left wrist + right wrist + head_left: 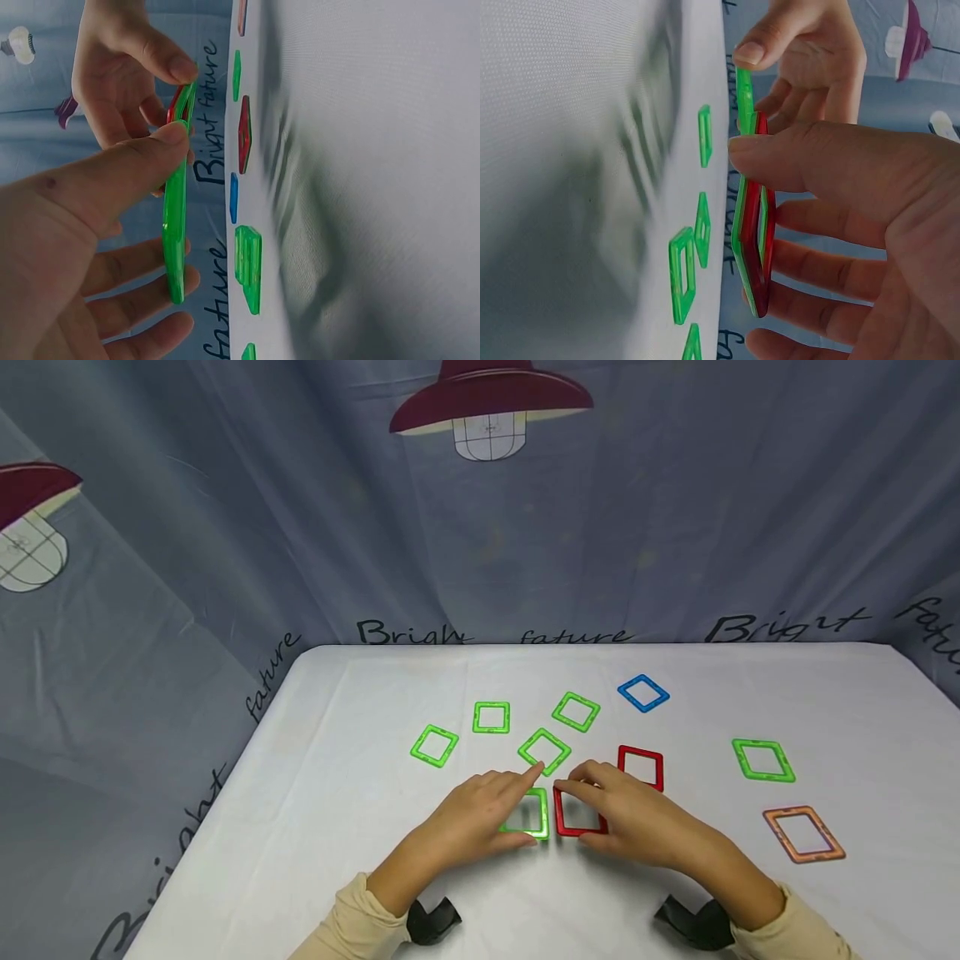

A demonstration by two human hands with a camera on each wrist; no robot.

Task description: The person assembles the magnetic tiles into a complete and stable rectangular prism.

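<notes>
My left hand (472, 818) pinches a green square magnetic tile frame (174, 240) between thumb and fingers, with the tile's inner edge facing right. Opposite it, my right hand (637, 814) grips a red square tile frame (756, 247) that has a second green tile frame (738, 217) lying flat under it. Both hands hold their tiles raised over the white table. In the head view a narrow gap shows between the green and red edges, while the wrist views overlap them. Just beyond my left fingertips lies a loose green tile (557, 741).
Several more green tiles (491, 704) lie further back on the white table (337, 827). A blue tile (657, 702) rests at the back, a red tile (641, 750) just beyond my right hand. Off to the right are a green tile (757, 743) and an orange tile (819, 857).
</notes>
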